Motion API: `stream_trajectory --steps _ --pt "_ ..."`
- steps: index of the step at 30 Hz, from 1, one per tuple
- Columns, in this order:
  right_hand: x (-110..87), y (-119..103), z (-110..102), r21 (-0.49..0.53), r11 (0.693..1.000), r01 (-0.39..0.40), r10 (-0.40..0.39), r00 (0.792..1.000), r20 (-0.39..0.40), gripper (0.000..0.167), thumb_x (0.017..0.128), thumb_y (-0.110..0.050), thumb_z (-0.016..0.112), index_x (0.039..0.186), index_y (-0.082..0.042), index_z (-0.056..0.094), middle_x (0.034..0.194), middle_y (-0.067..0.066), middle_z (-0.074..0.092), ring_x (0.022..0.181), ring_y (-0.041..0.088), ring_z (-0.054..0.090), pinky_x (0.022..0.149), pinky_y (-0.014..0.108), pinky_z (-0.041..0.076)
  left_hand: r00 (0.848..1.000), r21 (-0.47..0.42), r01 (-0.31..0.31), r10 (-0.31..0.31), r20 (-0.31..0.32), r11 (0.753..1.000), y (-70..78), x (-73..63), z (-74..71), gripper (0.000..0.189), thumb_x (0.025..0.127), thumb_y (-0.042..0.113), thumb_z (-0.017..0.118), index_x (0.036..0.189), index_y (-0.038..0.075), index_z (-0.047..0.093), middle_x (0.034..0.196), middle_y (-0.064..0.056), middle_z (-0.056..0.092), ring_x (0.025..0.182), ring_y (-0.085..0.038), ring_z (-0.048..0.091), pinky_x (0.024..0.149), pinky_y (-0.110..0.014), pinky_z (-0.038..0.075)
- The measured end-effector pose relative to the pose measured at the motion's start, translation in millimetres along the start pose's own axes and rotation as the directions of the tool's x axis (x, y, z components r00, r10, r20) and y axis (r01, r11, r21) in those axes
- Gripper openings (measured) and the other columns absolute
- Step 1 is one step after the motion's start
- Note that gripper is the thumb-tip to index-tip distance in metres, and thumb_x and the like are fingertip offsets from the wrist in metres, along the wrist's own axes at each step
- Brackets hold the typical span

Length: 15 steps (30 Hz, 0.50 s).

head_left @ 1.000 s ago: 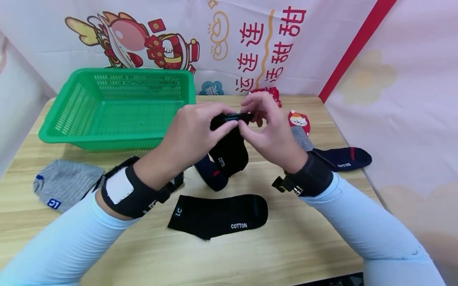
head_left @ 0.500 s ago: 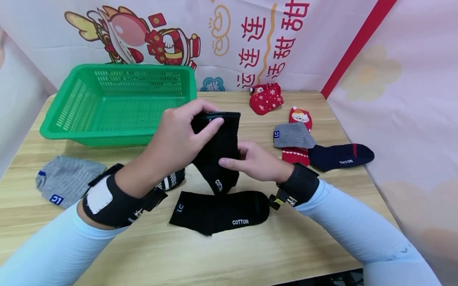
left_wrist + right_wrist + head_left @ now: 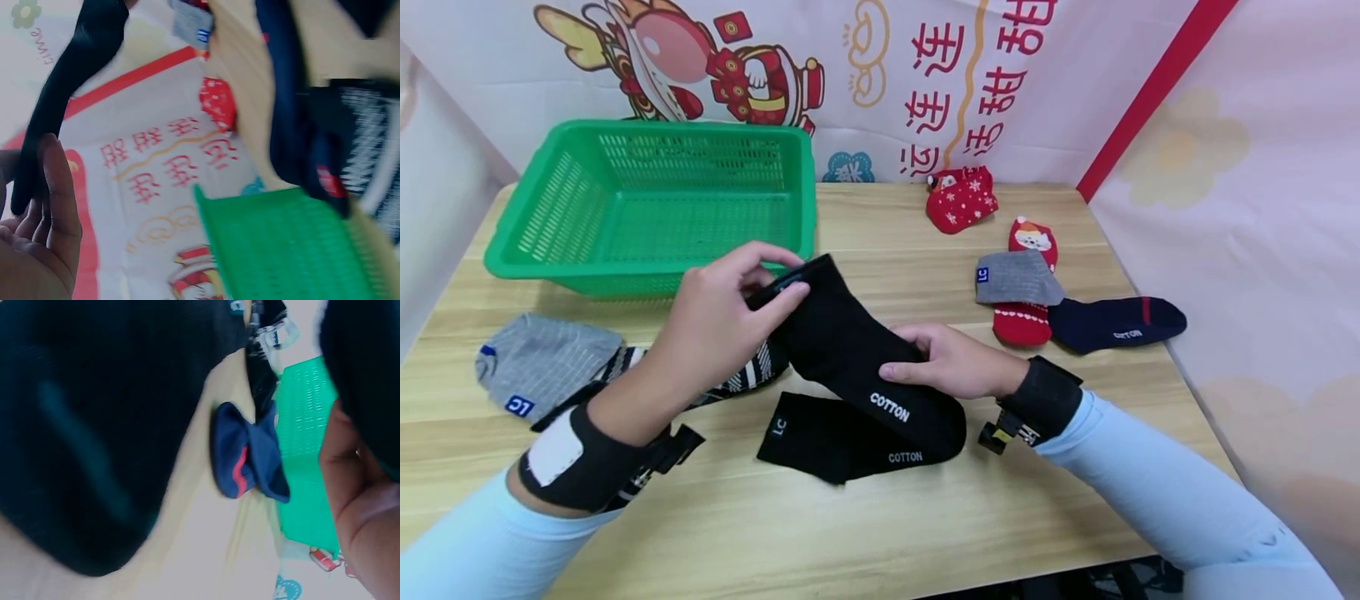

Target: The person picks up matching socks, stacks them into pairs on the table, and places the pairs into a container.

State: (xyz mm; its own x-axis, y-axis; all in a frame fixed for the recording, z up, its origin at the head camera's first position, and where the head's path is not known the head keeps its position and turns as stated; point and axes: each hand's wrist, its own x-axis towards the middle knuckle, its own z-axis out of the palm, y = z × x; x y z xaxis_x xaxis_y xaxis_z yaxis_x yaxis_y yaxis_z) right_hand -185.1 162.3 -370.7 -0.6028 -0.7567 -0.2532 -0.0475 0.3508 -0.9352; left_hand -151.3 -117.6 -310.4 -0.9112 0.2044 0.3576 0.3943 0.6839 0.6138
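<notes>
A black ankle sock (image 3: pixel 842 333) marked COTTON is stretched at a slant between both hands. My left hand (image 3: pixel 722 308) pinches its cuff, thumb on top. Farther along, my right hand (image 3: pixel 951 362) grips the foot part, the thumb beside the lettering. Under it on the table lies a matching black sock (image 3: pixel 805 433), its LC cuff pointing left and its toe overlapped by the held one. In the right wrist view a navy sock (image 3: pixel 231 456) with a red stripe lies folded; the held sock hides it in the head view.
A green basket (image 3: pixel 808 200) stands at the back left. Grey sock (image 3: pixel 542 358) and black-and-white patterned sock (image 3: pixel 745 379) lie before it. At right are a grey sock (image 3: pixel 1015 279), red socks (image 3: pixel 1022 325) and a navy sock (image 3: pixel 1116 325); another red sock (image 3: pixel 962 200) lies behind.
Both hands first held the cuff together. The right hand then slid down to the foot, and the left drew the cuff leftward, so the sock now lies stretched over the other black one.
</notes>
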Motion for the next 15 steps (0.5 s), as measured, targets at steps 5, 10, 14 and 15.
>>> stream_trajectory --steps 5,10,14,15 --pt "-3.6 12 -1 -0.043 0.999 -0.023 0.024 0.999 0.021 0.017 0.1 -0.023 0.063 0.112 -0.011 0.065 0.099 0.005 0.071 0.093 0.02 0.068 0.086 0.032 0.055 0.995 0.003 0.068 -0.068 0.073 0.998 -24.4 -21.2 3.5 0.03 0.095 0.029 0.07 0.122 0.018 0.064 0.07 0.001 0.058 0.053 -0.012 0.042 0.052 -0.027 0.036" --pt "-8.6 21 -2 -0.142 0.989 -0.04 0.046 0.998 0.043 0.013 0.098 -0.024 0.065 0.106 -0.015 0.066 0.095 0.003 0.068 0.094 0.02 0.062 0.088 0.036 0.05 0.965 -0.001 0.126 -0.122 0.231 0.992 -40.9 -40.0 9.3 0.039 0.094 0.024 0.07 0.13 0.017 0.056 0.067 0.004 0.057 0.05 -0.009 0.045 0.049 -0.025 0.039" --pt "-10.7 25 -3 -0.215 0.974 -0.065 0.08 0.995 0.063 0.015 0.098 -0.026 0.064 0.109 -0.015 0.066 0.096 0.0 0.067 0.094 0.019 0.06 0.088 0.036 0.05 0.922 0.037 0.128 -0.133 0.363 0.991 -47.5 -49.1 17.0 0.044 0.093 0.02 0.07 0.133 0.017 0.054 0.063 0.007 0.053 0.048 -0.006 0.042 0.047 -0.025 0.038" --pt "-11.2 25 -4 -0.232 0.97 -0.075 0.093 0.993 0.067 0.016 0.099 -0.026 0.064 0.11 -0.016 0.065 0.098 0.0 0.068 0.095 0.019 0.061 0.089 0.036 0.05 0.911 0.044 0.123 -0.13 0.39 0.991 -48.8 -50.7 18.7 0.044 0.092 0.02 0.07 0.134 0.017 0.054 0.062 0.007 0.052 0.048 -0.005 0.042 0.047 -0.025 0.037"
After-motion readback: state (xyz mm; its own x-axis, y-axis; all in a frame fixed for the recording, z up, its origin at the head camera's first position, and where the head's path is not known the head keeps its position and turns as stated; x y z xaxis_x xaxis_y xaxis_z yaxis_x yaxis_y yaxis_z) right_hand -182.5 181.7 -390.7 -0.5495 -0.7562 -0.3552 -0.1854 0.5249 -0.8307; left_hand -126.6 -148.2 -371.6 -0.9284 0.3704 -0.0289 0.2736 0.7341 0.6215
